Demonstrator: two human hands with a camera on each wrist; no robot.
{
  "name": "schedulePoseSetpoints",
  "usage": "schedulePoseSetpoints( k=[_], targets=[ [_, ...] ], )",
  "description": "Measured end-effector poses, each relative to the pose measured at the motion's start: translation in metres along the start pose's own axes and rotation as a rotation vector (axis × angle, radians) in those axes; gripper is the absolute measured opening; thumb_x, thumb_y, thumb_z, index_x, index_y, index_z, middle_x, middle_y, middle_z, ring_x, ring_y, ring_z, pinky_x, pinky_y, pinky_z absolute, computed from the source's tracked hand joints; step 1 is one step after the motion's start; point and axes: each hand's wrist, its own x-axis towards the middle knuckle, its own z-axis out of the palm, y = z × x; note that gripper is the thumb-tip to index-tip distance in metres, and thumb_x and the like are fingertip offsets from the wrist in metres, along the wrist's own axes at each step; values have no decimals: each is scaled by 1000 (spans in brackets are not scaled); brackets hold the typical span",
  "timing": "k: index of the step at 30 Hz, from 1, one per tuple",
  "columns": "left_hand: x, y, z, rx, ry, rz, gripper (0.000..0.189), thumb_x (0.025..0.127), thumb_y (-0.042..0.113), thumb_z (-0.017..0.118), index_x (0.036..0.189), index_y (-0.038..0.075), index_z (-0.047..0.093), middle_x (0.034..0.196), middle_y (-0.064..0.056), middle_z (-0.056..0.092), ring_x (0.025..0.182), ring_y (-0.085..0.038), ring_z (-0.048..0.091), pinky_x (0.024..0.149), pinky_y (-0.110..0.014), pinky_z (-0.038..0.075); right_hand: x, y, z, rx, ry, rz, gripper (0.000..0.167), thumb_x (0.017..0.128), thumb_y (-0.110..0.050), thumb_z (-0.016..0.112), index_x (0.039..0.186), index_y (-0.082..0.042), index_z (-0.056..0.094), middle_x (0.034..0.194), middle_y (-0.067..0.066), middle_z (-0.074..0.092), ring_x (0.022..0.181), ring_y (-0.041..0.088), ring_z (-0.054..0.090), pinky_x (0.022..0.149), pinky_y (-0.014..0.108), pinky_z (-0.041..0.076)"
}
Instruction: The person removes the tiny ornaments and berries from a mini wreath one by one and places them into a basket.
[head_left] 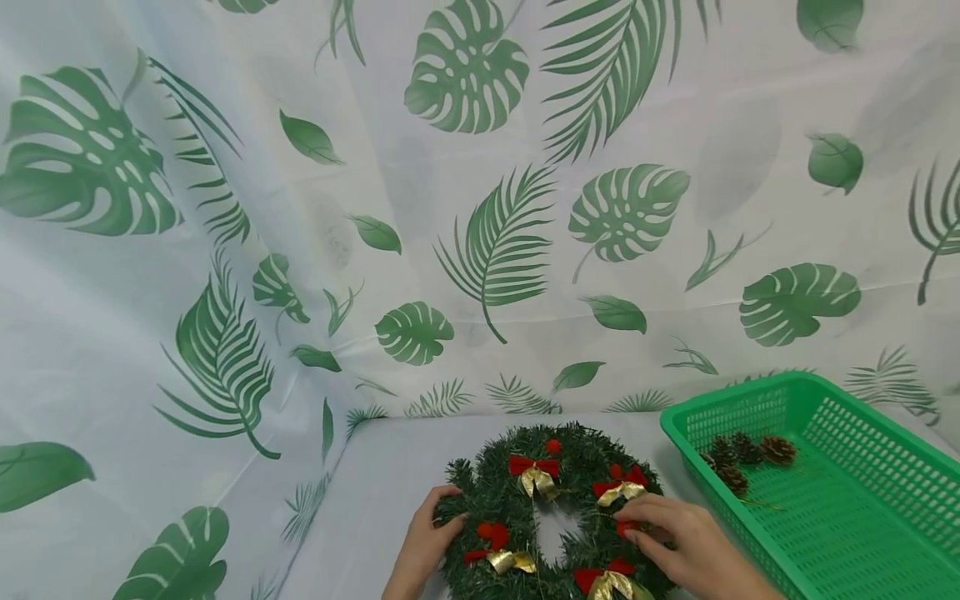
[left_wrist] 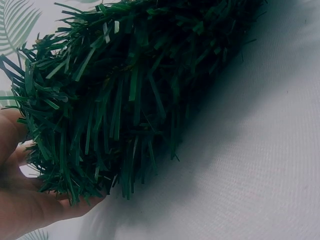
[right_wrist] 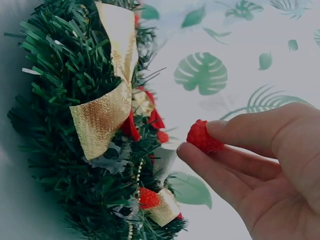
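A round green tinsel wreath [head_left: 495,458], trimmed with red-and-gold bows and red berries, lies at the bottom middle of the head view. My left hand [head_left: 423,537] grips its left edge, thumb on one side and fingers on the other; the left wrist view shows the fingers [left_wrist: 35,205] around the green bristles. Between thumb and fingertips, my right hand [head_left: 686,537] pinches a red raspberry-like berry [right_wrist: 202,137]. In the right wrist view this berry is held just off the wreath's face, near a gold ribbon [right_wrist: 102,120] and another red berry [right_wrist: 148,198].
To the right stands a green plastic basket [head_left: 750,525] with perforated sides, close beside my right forearm. Several brown pine cones [head_left: 777,450] lie in its far left corner. A white cloth [head_left: 360,500] covers the table, and a leaf-printed curtain [head_left: 352,317] hangs behind and left.
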Motion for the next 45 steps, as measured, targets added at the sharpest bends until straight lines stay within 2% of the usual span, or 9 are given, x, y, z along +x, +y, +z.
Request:
schedulePoseSetpoints(
  k=[5,10,15,18,26,31,33,40,45],
  targets=[
    [-2,0,-4,17,1,-6,40,96,18,68,134,13,59,158,-29,39,144,-58,31,100,-68,42,2,-3,-5,34,-29,7,20,87,0,77,106,-9,75,100,5,74,85,-4,65,61,21,54],
    [0,3,-3,7,3,7,40,95,16,68,134,13,59,158,-28,40,145,-57,30,102,-71,40,-1,-4,-19,30,-5,0,27,84,3,78,109,-7,75,100,6,74,85,-3,67,61,21,56],
    [1,1,0,11,3,3,40,94,13,67,134,12,60,158,-29,39,145,-58,30,101,-71,40,-4,-5,-34,-13,16,12,32,81,6,79,108,-10,75,100,6,74,89,-5,68,61,20,57],
    [2,-1,1,12,2,-9,41,93,13,66,134,13,60,158,-29,39,145,-57,30,101,-70,41,-5,-5,-42,-45,42,-8,37,77,10,80,107,-12,75,99,4,73,89,-6,67,61,19,56],
    [-2,-3,-2,50,1,11,39,95,13,67,133,10,60,155,-31,42,143,-59,33,98,-69,43,-7,-1,-68,-167,103,-81,54,64,17,83,106,-16,74,98,-2,72,86,-7,66,63,8,50],
    [0,-1,-1,23,-6,9,40,95,14,66,134,12,59,157,-30,40,141,-55,38,92,-57,48,-4,5,-88,-226,130,-99,62,61,18,84,107,-22,73,98,-9,72,83,-6,67,66,6,48],
    [1,0,0,12,-4,13,41,95,14,66,134,12,59,158,-31,38,140,-54,41,90,-54,48,-3,8,-95,-217,117,-89,61,63,18,83,107,-22,73,98,-9,72,83,-8,66,66,6,49],
    [0,1,-1,9,-2,-14,41,95,14,66,135,11,58,158,-31,37,143,-58,34,99,-68,44,-2,15,-107,-178,67,-29,50,71,11,83,106,-24,75,97,-11,73,86,-7,65,62,12,53],
    [-1,1,-1,9,-9,-15,41,95,15,66,135,11,58,158,-31,38,141,-57,37,98,-66,45,-2,22,-114,-166,36,16,36,77,5,83,103,-20,76,97,-8,74,85,-6,66,62,13,54]
  ],
)
